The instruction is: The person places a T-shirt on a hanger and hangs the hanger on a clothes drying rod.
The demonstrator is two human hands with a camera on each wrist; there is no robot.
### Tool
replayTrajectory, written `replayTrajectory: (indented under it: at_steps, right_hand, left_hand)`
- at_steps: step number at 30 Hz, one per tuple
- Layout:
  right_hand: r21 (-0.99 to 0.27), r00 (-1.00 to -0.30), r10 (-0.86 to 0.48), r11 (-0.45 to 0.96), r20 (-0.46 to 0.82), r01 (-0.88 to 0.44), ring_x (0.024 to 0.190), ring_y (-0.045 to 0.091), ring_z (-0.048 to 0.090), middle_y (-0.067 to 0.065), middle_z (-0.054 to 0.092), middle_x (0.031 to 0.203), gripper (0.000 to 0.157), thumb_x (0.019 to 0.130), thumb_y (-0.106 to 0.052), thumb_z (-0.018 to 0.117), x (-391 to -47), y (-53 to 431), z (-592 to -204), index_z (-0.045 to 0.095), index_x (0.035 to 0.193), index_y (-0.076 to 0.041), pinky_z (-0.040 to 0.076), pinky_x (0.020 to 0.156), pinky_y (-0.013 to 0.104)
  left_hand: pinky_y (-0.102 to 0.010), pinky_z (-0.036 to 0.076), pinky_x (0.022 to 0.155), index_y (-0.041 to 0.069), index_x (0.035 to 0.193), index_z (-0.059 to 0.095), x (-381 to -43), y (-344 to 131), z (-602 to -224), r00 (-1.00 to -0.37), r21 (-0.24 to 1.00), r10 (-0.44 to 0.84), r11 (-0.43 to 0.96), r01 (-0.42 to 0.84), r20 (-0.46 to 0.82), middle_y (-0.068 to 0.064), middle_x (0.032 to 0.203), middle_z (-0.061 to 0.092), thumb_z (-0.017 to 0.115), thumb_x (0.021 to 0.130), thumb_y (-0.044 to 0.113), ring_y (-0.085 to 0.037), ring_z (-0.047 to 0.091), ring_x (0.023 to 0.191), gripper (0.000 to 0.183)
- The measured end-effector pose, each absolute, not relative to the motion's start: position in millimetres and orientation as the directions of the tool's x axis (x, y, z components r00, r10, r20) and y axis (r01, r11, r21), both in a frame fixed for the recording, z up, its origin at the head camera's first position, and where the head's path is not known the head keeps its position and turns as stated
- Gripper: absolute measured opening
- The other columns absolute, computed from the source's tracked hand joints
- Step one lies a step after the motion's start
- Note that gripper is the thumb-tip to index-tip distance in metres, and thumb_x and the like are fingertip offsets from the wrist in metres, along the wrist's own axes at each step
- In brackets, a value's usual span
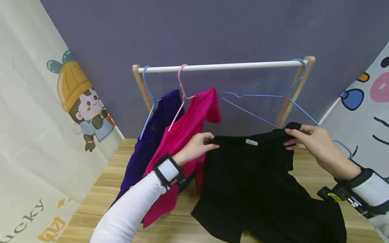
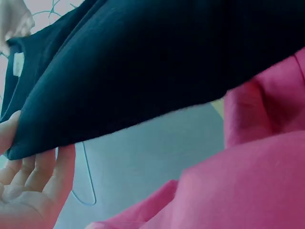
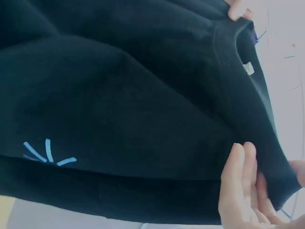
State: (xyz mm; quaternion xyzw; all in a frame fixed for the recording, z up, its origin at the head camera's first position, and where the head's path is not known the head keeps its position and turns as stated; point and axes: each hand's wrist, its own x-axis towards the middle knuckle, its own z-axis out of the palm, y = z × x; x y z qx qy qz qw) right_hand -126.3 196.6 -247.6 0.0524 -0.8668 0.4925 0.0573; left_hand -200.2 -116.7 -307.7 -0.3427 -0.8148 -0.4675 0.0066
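Both hands hold up a pair of black shorts [image 1: 249, 175] by the waistband, in front of the rack. The left hand [image 1: 197, 145] pinches the waistband's left end, thumb on one side of the cloth and fingers on the other. At the other end, the right hand [image 1: 313, 145] grips the waistband between thumb and fingers. A small white label [image 1: 251, 142] shows inside the back of the waist. Short light-blue stripes [image 3: 48, 151] mark one leg in the right wrist view. Behind the right hand, a blue hanger [image 1: 261, 96] hangs from the rod, partly hidden by the shorts.
A white rod [image 1: 225, 66] on wooden posts spans the back. At its left hang a dark purple top [image 1: 146, 145] on a blue hanger and a bright pink top [image 1: 182, 141] on a pink hanger, near the left forearm. Wood-grain tabletop [image 1: 100, 192] lies beneath.
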Motion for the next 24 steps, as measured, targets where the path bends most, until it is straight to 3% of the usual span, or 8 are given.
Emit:
replayTrajectory:
  at_steps: [5,7,12,16,20,24]
  right_hand:
    - [-0.862,-0.994,-0.090,0.497,0.065,-0.102,0.077,0.017,0.062,-0.007,0.052,0.095,0.041,0.094,-0.028,0.040,-122.9,204.8,-260.5,0.044,0.103,0.011,0.053,0.066,0.028]
    - [-0.884,-0.995,-0.098,0.462,0.031,-0.073,0.077,0.017,0.062,-0.010,0.053,0.094,0.040,0.094,-0.028,0.039,-123.1,207.2,-266.3,0.044,0.103,0.011,0.053,0.066,0.029]
    - [-0.913,-0.991,-0.125,0.407,-0.051,-0.004,0.079,0.015,0.061,-0.002,0.061,0.089,0.047,0.095,-0.028,0.037,-123.9,211.7,-278.0,0.035,0.115,0.014,0.053,0.068,0.028]
    - [-0.893,-0.985,-0.157,0.450,-0.077,-0.002,0.081,0.014,0.060,0.005,0.060,0.094,0.052,0.095,-0.030,0.035,-124.2,215.4,-283.9,0.028,0.123,0.014,0.052,0.069,0.028]
    - [-0.850,-0.989,-0.145,0.521,-0.002,-0.075,0.078,0.013,0.061,-0.003,0.060,0.090,0.048,0.095,-0.027,0.037,-126.5,219.0,-284.9,0.034,0.120,0.013,0.053,0.065,0.026]
    - [-0.758,-0.972,-0.086,0.613,0.218,-0.224,0.072,0.003,0.058,-0.011,0.057,0.086,0.038,0.093,-0.021,0.041,-128.8,221.6,-278.6,0.041,0.115,0.010,0.051,0.058,0.019]
  left_hand:
    - [-0.026,0.037,0.057,0.009,0.087,0.060,-199.8,-118.8,-303.8,-0.765,0.752,0.528,0.315,0.579,0.368,-0.003,0.075,0.057,0.063,0.080,0.015,-0.010,0.041,0.059,0.009]
    - [-0.026,0.037,0.057,0.010,0.089,0.061,-198.6,-119.1,-303.1,-0.758,0.756,0.538,0.302,0.581,0.368,-0.002,0.077,0.058,0.062,0.081,0.015,-0.010,0.041,0.060,0.010]
    - [-0.027,0.042,0.061,0.011,0.093,0.062,-195.5,-118.8,-303.7,-0.731,0.752,0.576,0.281,0.597,0.366,-0.002,0.086,0.061,0.061,0.082,0.016,-0.011,0.046,0.068,0.012]
    - [-0.027,0.045,0.067,0.010,0.096,0.062,-193.7,-117.1,-304.4,-0.720,0.739,0.596,0.292,0.608,0.356,-0.005,0.093,0.063,0.061,0.082,0.016,-0.011,0.050,0.076,0.015]
    - [-0.026,0.045,0.068,0.008,0.100,0.062,-193.5,-115.1,-304.9,-0.719,0.720,0.602,0.320,0.616,0.347,-0.007,0.099,0.064,0.062,0.081,0.015,-0.010,0.051,0.079,0.020]
    - [-0.023,0.040,0.058,0.008,0.099,0.063,-194.2,-114.7,-306.0,-0.715,0.718,0.614,0.326,0.615,0.335,-0.007,0.097,0.065,0.062,0.081,0.014,-0.008,0.046,0.065,0.020]
